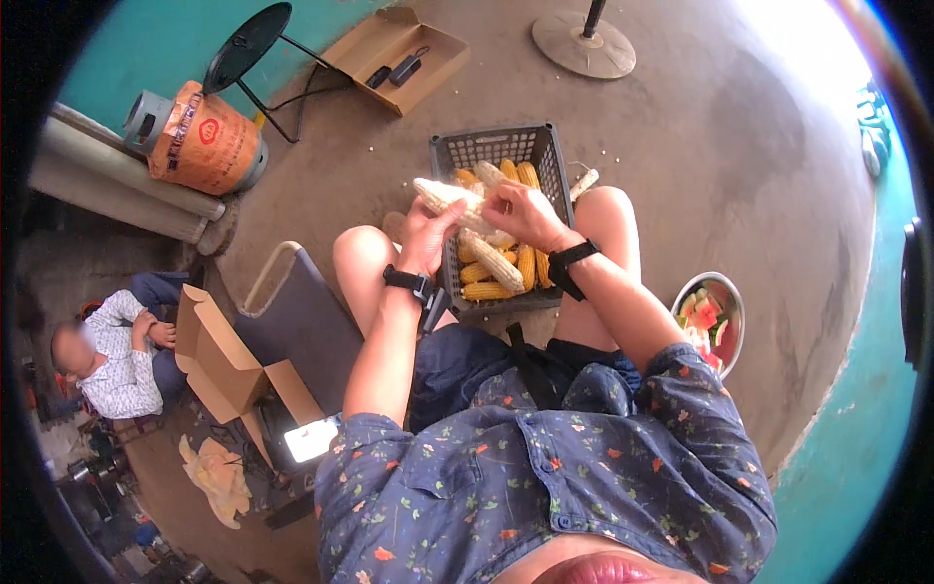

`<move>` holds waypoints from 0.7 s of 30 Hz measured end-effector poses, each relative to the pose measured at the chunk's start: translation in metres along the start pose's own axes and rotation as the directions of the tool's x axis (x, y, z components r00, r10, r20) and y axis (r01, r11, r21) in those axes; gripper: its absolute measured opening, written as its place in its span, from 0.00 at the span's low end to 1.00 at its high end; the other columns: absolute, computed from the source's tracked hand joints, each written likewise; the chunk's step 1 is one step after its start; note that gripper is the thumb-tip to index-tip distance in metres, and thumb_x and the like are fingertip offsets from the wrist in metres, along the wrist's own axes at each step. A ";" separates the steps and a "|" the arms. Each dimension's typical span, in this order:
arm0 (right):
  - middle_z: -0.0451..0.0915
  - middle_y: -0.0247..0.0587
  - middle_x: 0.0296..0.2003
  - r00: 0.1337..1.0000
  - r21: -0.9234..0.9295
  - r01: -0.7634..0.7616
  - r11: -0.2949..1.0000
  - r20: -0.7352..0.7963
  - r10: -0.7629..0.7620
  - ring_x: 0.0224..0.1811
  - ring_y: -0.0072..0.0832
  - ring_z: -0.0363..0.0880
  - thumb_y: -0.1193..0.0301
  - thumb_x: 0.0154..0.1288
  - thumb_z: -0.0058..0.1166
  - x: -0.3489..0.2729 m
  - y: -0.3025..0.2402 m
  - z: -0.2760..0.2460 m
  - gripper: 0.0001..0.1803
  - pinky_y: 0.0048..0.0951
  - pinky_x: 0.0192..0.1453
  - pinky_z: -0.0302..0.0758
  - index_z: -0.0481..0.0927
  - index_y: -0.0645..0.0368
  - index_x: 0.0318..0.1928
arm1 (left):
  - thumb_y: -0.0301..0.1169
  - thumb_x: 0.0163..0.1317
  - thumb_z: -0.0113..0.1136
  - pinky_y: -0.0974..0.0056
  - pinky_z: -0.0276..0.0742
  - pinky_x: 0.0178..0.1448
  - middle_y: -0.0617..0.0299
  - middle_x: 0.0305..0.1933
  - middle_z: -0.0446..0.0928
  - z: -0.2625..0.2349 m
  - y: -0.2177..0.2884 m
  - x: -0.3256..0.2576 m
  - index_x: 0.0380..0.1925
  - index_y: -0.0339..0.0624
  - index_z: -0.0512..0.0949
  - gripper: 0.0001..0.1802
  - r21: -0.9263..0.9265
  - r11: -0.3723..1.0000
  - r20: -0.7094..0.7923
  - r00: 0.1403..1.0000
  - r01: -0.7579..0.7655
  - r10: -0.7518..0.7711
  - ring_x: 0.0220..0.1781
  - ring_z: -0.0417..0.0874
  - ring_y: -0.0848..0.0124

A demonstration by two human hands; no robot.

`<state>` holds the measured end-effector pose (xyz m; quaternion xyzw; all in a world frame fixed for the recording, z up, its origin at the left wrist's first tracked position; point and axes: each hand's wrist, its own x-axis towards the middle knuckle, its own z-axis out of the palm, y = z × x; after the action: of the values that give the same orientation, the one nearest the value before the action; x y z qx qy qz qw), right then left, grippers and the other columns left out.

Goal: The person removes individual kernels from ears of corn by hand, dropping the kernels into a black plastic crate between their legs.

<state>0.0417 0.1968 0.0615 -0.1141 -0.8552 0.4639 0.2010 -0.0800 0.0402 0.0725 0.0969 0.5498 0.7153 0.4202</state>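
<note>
Pale, partly stripped corn cob (449, 198): gripped by both hands, left hand (425, 238) beneath, right hand (520, 211) pinching its side, above dark grey slatted plastic crate (545, 161) of yellow cobs (496, 263), between knees.

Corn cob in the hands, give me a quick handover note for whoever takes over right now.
Left hand and right hand both grip one pale corn cob above the grey crate, which sits between the knees. The crate holds more cobs, some yellow, some pale. One cob lies just outside the crate. A metal bowl of watermelon pieces is at the right. The yellow cobs look untouched.
</note>
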 end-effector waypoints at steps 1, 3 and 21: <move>0.80 0.45 0.28 1.000 -0.011 -0.012 1.000 0.012 0.012 0.33 0.41 0.81 0.70 0.56 0.61 0.000 -0.003 -0.001 0.07 0.37 0.39 0.77 0.81 0.61 0.30 | 0.27 0.60 0.69 0.62 0.81 0.55 0.60 0.49 0.80 0.002 0.001 -0.001 0.49 0.41 0.74 0.18 0.000 1.000 0.001 1.000 -0.006 0.006 0.50 0.82 0.68; 0.80 0.45 0.26 1.000 -0.020 -0.015 1.000 -0.003 0.014 0.32 0.41 0.80 0.70 0.54 0.60 0.001 0.000 0.002 0.06 0.38 0.38 0.76 0.80 0.61 0.28 | 0.25 0.60 0.69 0.63 0.81 0.54 0.60 0.49 0.80 0.004 0.001 -0.002 0.49 0.40 0.74 0.19 -0.039 0.999 0.018 1.000 -0.011 0.011 0.50 0.82 0.69; 0.80 0.53 0.28 0.972 -0.033 -0.094 0.995 -0.217 0.085 0.34 0.45 0.81 0.70 0.56 0.58 0.006 0.000 0.017 0.10 0.40 0.41 0.77 0.81 0.66 0.29 | 0.28 0.62 0.68 0.60 0.79 0.56 0.59 0.51 0.79 0.002 0.003 0.004 0.52 0.42 0.72 0.20 -0.012 0.997 0.105 0.991 -0.076 0.077 0.52 0.81 0.68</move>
<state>0.0287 0.1864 0.0545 -0.2063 -0.8322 0.4388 0.2691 -0.0823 0.0446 0.0743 0.1539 0.5199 0.7270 0.4213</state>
